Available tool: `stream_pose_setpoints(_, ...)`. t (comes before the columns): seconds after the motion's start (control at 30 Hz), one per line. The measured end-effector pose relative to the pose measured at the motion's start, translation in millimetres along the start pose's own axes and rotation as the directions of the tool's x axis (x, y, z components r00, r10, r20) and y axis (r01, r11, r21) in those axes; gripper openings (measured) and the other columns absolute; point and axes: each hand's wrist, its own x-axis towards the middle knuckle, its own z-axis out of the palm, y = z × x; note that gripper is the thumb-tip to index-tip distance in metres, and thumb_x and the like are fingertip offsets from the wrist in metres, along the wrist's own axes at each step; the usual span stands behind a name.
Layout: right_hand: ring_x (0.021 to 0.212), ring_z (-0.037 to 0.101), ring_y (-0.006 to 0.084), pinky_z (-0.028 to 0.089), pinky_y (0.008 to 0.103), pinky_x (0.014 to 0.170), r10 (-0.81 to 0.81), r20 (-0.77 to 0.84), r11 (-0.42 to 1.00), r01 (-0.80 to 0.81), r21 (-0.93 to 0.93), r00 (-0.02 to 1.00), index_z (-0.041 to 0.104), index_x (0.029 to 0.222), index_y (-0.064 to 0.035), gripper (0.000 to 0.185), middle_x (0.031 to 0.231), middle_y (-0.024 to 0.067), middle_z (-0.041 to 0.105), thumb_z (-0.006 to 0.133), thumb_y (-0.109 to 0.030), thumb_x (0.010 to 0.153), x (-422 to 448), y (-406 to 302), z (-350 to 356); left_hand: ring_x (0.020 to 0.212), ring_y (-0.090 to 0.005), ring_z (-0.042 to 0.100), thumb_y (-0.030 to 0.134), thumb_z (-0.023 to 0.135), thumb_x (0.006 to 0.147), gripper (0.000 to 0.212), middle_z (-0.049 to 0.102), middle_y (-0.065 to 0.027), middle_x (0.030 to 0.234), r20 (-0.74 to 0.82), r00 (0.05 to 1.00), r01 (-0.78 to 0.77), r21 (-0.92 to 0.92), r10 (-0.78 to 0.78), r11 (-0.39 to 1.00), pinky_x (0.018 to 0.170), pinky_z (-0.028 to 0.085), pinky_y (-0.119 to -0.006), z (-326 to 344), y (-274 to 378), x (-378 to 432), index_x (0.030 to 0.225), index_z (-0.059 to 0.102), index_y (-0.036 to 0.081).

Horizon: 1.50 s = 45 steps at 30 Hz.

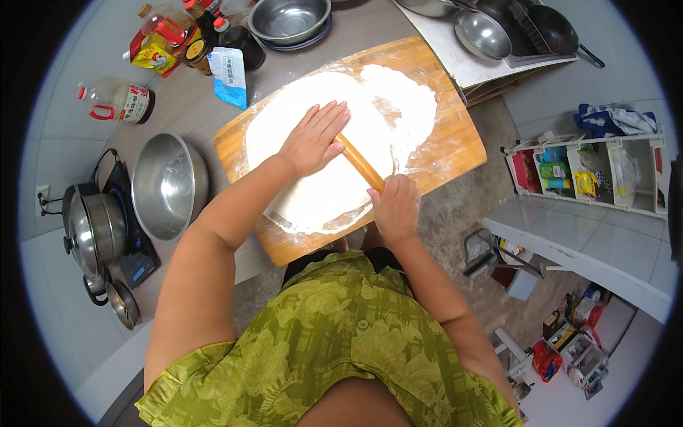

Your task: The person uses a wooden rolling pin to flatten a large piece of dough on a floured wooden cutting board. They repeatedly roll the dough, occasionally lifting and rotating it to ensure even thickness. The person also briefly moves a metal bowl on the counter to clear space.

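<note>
A wide, thin round sheet of white dough [320, 187] covers much of a wooden board [453, 144]. Across it slants a wooden rolling pin [362, 163]. My right hand [397, 205] is wrapped around the pin's near end, at the dough's right edge. Palm down, my left hand [317, 137] lies over the far part of the pin, fingers outstretched and thumb along its near side; that end of the pin is hidden beneath it. Loose white flour [408, 104] is spread on the board beyond the dough's far right edge.
Left of the board stand a large steel bowl [168, 187] and a lidded steel pot [98, 235]. A blue-and-white packet [229, 80], bottles and stacked steel basins [290, 18] stand behind. A wok [552, 29] is at the far right. The board's near edge overhangs the table.
</note>
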Motion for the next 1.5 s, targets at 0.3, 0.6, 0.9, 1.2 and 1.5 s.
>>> stream_pose_setpoints(0.3,0.091,0.049,0.0315,0.04,0.0459,0.082,0.018,0.004,0.999,-0.018,-0.029,1.0,0.049,0.1,-0.0038,0.057,0.097,0.013,0.049,0.077,-0.049,0.081,13,29,1,0.151,-0.0315,0.026,0.037,0.041,0.106,0.058,0.035,-0.0124,0.161,-0.013,1.0,0.017,0.001,-0.017,1.0,0.125,0.019,-0.045,15,10,60,0.155,0.036,0.006)
stream_pose_setpoints(0.6,0.092,0.05,0.035,0.039,0.0481,0.082,0.076,0.035,0.997,-0.074,-0.031,0.997,0.05,0.101,-0.003,0.063,0.099,0.0151,0.051,0.074,-0.057,0.079,26,59,-9,0.152,-0.0278,0.027,0.036,0.036,0.107,0.058,0.033,-0.0092,0.164,0.075,0.997,-0.024,0.042,0.021,0.999,0.124,0.02,-0.047,27,28,138,0.158,0.032,0.009)
stream_pose_setpoints(0.9,0.09,0.051,0.0322,0.04,0.0463,0.081,0.086,0.016,0.995,-0.085,-0.049,0.996,0.051,0.099,-0.0049,0.064,0.095,0.0124,0.051,0.071,-0.062,0.078,32,72,-10,0.155,-0.0222,0.021,0.04,0.027,0.109,0.059,0.027,-0.006,0.167,0.15,0.989,-0.01,0.054,0.002,0.998,0.127,0.013,-0.046,36,41,178,0.16,0.026,0.012)
stream_pose_setpoints(1.2,0.095,0.055,0.0351,0.045,0.0474,0.083,0.142,0.053,0.989,-0.144,0.022,0.988,0.051,0.102,-0.0035,0.055,0.101,0.0154,0.055,0.075,-0.049,0.082,36,83,-9,0.154,-0.0214,0.023,0.043,0.024,0.108,0.062,0.031,-0.0073,0.165,0.078,0.993,0.087,0.022,-0.089,0.996,0.127,0.009,-0.047,44,52,204,0.159,0.029,0.008)
stream_pose_setpoints(1.5,0.094,0.057,0.0322,0.051,0.0418,0.082,0.186,0.272,0.982,-0.188,-0.019,0.944,0.052,0.102,-0.0024,0.039,0.099,0.0152,0.055,0.072,-0.034,0.091,56,58,-40,0.153,-0.0281,0.025,0.039,0.037,0.106,0.055,0.037,-0.0113,0.161,-0.079,0.992,0.083,-0.221,-0.103,0.972,0.126,0.011,-0.049,31,39,103,0.152,0.043,0.008)
